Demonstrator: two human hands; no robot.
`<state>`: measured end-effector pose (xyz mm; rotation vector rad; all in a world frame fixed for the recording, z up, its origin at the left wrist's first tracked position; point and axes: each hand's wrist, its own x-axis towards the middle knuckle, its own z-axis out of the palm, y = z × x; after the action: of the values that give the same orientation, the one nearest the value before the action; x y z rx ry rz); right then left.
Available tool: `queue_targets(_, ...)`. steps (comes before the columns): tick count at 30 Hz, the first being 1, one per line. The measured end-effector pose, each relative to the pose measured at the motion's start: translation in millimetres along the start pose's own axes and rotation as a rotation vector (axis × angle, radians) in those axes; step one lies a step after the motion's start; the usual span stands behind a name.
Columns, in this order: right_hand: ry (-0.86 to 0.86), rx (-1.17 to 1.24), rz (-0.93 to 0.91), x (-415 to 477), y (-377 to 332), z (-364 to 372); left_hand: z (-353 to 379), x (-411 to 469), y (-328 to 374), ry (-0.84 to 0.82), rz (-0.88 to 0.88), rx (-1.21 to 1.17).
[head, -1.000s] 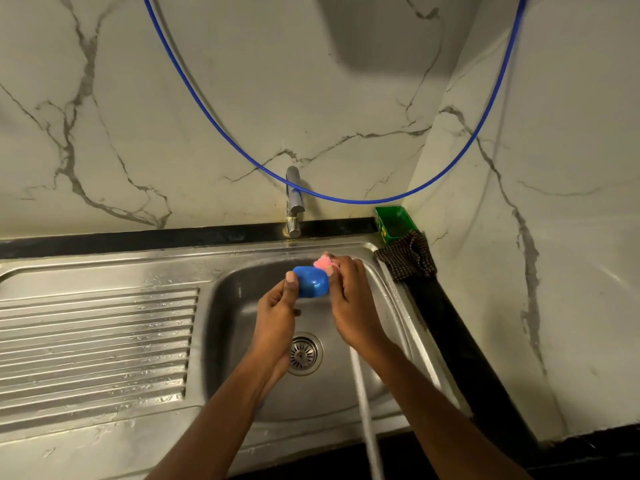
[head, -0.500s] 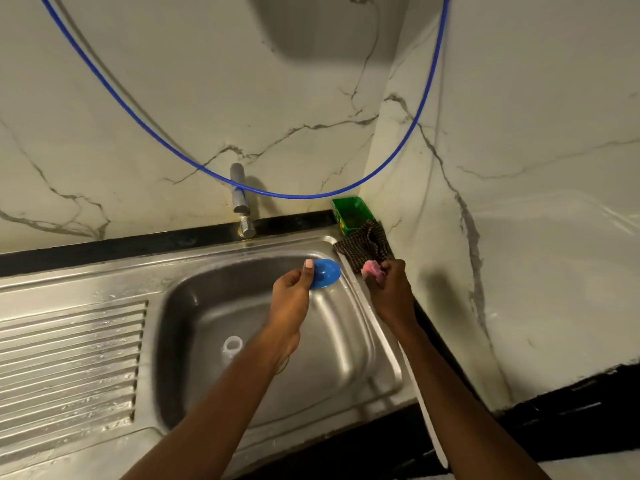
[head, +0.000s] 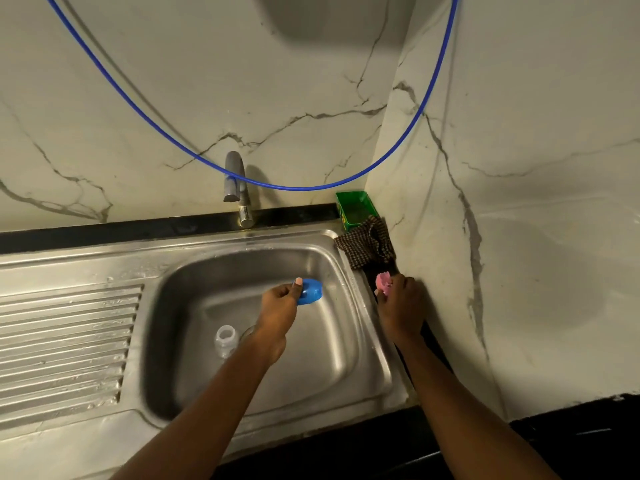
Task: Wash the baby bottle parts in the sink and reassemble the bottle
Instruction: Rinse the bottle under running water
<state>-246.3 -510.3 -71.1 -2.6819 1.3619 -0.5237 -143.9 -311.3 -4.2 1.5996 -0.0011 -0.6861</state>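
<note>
— What is sitting in the sink (head: 180, 341)?
— The clear bottle (head: 225, 341) is sitting at the bottom, on the left.
— What are the hands doing?
— The left hand (head: 278, 306) is pinching the blue cap (head: 310, 291) over the sink. The right hand (head: 400, 306) is gripping a pink scrubber (head: 383, 284) by the right wall (head: 519, 271), past the sink's edge.

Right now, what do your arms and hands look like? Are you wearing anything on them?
Nothing is worn that shows. The left hand and the right hand have no gloves, and no ring shows on the fingers in view. The left forearm and the right forearm are uncovered down to the picture's lower edge: no sleeve, watch or bracelet.
</note>
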Motion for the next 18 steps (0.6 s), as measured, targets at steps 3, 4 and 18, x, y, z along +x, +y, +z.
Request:
queue_targets(3,0.087,0.035,-0.041,-4,-16,-10,-9,3,-7,0.048,0.011,0.034)
queue_targets(4,0.099,0.110,-0.092,-7,-25,-11,-12,4,-9,0.066,0.015,0.034)
queue_targets(18,-0.590,0.865,-0.244,-64,-132,22,-81,36,-40,-0.008,-0.047,0.191)
